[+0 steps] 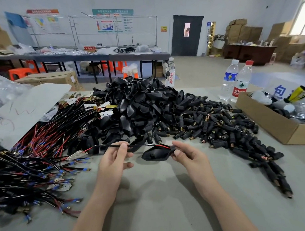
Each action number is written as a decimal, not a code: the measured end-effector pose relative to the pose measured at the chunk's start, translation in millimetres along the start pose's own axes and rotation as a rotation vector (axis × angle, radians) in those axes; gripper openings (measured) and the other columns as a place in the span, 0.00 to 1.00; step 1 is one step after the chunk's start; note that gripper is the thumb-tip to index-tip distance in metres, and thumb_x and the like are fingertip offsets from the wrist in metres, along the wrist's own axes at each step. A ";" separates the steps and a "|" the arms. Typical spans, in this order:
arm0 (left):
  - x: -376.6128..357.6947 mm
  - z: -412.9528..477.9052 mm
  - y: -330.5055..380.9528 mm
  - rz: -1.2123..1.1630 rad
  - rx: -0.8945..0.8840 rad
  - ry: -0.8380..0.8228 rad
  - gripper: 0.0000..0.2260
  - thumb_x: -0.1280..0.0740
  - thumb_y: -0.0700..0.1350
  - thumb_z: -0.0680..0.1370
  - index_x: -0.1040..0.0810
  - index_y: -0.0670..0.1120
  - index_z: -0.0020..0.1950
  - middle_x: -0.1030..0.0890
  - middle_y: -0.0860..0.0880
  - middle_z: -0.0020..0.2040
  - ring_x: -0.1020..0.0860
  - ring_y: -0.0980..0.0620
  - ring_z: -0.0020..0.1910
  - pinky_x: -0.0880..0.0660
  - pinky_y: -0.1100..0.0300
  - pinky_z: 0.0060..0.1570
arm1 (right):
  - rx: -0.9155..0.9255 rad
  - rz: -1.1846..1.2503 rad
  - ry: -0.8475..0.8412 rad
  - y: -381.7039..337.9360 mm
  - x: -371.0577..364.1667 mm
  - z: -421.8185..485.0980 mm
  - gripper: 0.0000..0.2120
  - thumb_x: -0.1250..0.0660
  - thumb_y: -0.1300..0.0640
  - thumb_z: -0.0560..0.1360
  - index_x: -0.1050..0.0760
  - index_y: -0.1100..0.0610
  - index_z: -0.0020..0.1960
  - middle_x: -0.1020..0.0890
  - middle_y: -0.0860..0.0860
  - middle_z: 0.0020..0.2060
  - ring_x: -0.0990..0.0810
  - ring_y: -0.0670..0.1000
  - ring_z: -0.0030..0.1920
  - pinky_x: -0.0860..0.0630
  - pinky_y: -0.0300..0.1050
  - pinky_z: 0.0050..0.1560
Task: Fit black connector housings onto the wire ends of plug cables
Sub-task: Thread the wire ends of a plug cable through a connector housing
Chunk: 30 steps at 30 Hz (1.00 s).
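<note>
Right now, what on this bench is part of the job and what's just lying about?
Job: left hand pinching cable; right hand gripping black housing; housing pile; wire bundle.
Lying about: water bottles; cardboard box.

On the bench, a heap of housings lies in the middle, with a tangle of cables to its left and a spread of small plugs to its right. Right of the plugs stands a box. Two bottles stand behind the box. In front of the heap, the left grip holds a single cable and the right grip a single housing.
</note>
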<state>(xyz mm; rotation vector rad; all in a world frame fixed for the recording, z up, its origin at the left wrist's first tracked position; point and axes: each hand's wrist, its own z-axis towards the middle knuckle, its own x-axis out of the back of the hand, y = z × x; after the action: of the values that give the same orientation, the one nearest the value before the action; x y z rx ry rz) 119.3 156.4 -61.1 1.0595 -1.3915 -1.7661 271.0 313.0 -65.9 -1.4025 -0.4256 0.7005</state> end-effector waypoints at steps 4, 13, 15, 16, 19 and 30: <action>-2.5 -0.6 -0.1 -0.023 0.003 -0.004 0.07 0.35 0.45 0.81 0.20 0.44 0.54 0.16 0.54 0.44 0.17 0.52 0.47 0.19 0.61 0.38 | -0.052 0.116 -0.003 0.4 -1.8 -1.0 0.13 0.35 0.69 0.78 0.18 0.55 0.55 0.13 0.52 0.48 0.14 0.48 0.51 0.22 0.32 0.50; -10.5 -9.8 -2.3 -0.095 0.121 -0.241 0.14 0.32 0.53 0.75 0.19 0.51 0.59 0.15 0.44 0.55 0.16 0.42 0.53 0.19 0.53 0.41 | -0.132 0.320 0.025 3.6 -12.1 -1.3 0.11 0.34 0.70 0.77 0.19 0.61 0.56 0.13 0.55 0.43 0.14 0.54 0.49 0.20 0.35 0.49; -12.3 -9.9 -4.3 -0.127 0.182 -0.309 0.15 0.33 0.46 0.78 0.23 0.48 0.64 0.16 0.40 0.54 0.16 0.40 0.49 0.20 0.55 0.39 | -0.138 0.317 0.015 2.7 -13.2 -1.8 0.12 0.34 0.70 0.77 0.20 0.60 0.57 0.13 0.54 0.42 0.14 0.53 0.48 0.20 0.36 0.48; -13.2 -9.7 -5.1 -0.152 0.207 -0.321 0.13 0.34 0.42 0.79 0.25 0.46 0.64 0.16 0.39 0.54 0.15 0.40 0.47 0.20 0.56 0.38 | -0.142 0.313 0.011 1.9 -13.3 -1.8 0.12 0.33 0.70 0.77 0.20 0.60 0.57 0.14 0.54 0.41 0.14 0.53 0.47 0.20 0.36 0.47; -13.8 -8.2 -4.5 -0.251 0.257 -0.291 0.10 0.37 0.34 0.81 0.24 0.42 0.61 0.15 0.39 0.50 0.16 0.44 0.41 0.21 0.57 0.35 | -0.143 0.314 0.017 -0.7 -11.7 -0.5 0.11 0.32 0.69 0.76 0.20 0.59 0.56 0.15 0.53 0.39 0.14 0.51 0.43 0.19 0.37 0.46; -2.2 3.9 6.0 -0.525 0.377 -0.135 0.08 0.38 0.35 0.80 0.20 0.42 0.53 0.18 0.46 0.38 0.24 0.54 0.30 0.24 0.63 0.29 | -0.120 0.406 0.146 -4.8 8.9 6.7 0.12 0.33 0.69 0.76 0.21 0.59 0.57 0.16 0.53 0.37 0.15 0.49 0.40 0.19 0.37 0.43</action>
<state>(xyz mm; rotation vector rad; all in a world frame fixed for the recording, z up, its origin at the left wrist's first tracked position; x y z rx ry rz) 116.9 158.7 -54.4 1.6527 -1.6838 -2.0082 274.1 323.8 -61.4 -1.6639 -0.0657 0.9029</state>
